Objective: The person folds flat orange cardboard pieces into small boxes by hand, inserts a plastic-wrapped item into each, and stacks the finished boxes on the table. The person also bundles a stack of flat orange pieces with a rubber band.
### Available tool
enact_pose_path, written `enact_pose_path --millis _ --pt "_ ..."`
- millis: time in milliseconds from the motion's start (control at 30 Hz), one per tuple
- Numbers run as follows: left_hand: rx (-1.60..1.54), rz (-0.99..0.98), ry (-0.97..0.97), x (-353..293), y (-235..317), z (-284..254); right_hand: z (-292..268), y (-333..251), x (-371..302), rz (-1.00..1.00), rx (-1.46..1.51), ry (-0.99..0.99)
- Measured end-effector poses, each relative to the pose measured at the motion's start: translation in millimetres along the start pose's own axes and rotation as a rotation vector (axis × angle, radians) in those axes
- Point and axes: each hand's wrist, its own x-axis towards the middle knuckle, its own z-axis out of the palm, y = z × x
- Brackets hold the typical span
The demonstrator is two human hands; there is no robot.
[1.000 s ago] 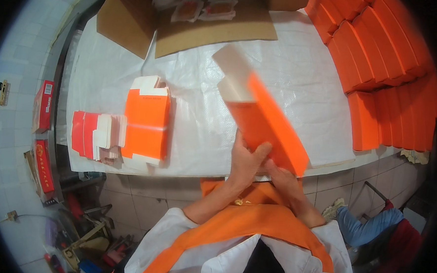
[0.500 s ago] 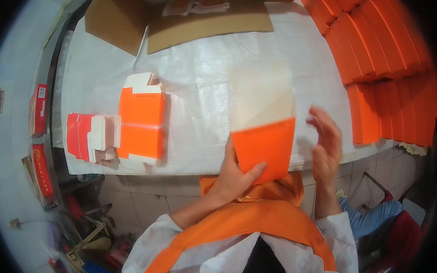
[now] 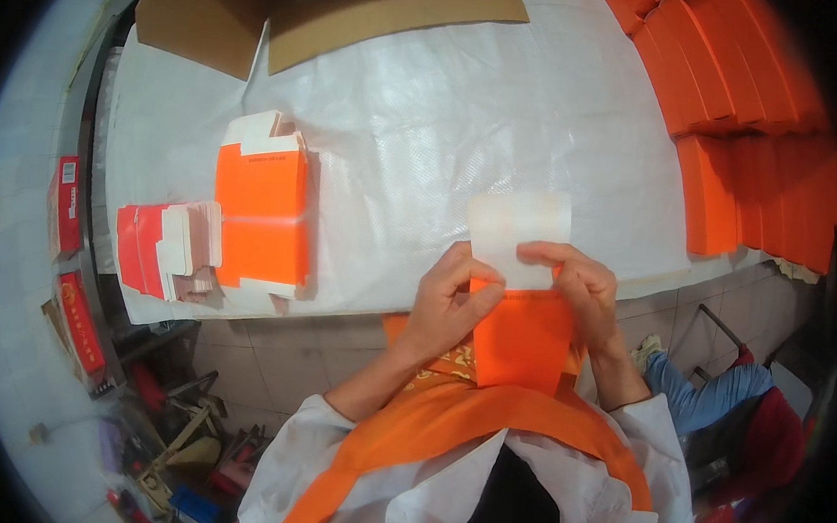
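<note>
Both hands pinch one orange carton (image 3: 524, 348) at the worktop's (image 3: 501, 124) near edge: left hand (image 3: 450, 301) on its left side, right hand (image 3: 578, 284) on its white flap (image 3: 517, 234). Left of them, flat orange blanks (image 3: 262, 217); far right, stacked orange boxes (image 3: 747, 137).

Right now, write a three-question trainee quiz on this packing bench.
1. True or false: both hands grip the orange carton.
2. The flat orange stack lies on which side of the left hand? A) the person's left B) the person's right C) beneath it
3. Fill in: the carton's pale flap points ____ the person.

Key:
1. True: the right hand holds it too.
2. A
3. away from
</note>
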Motion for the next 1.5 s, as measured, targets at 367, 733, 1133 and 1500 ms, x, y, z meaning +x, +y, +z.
enact_pose_path --millis 367,733,1133,1500 --pt "-0.174 0.445 0.335 4 -6 31 -8 16 1 -0.494 0.079 -0.135" --pt "0.039 0.202 0.194 8 29 19 1 -15 -7 -0.263 0.007 -0.010" --pt "0.108 0.245 0.111 11 14 17 -7 -5 -4 -0.214 -0.077 0.017" --pt "0.258 0.433 0.041 11 -6 10 -20 19 -6 -0.457 -0.167 -0.071"
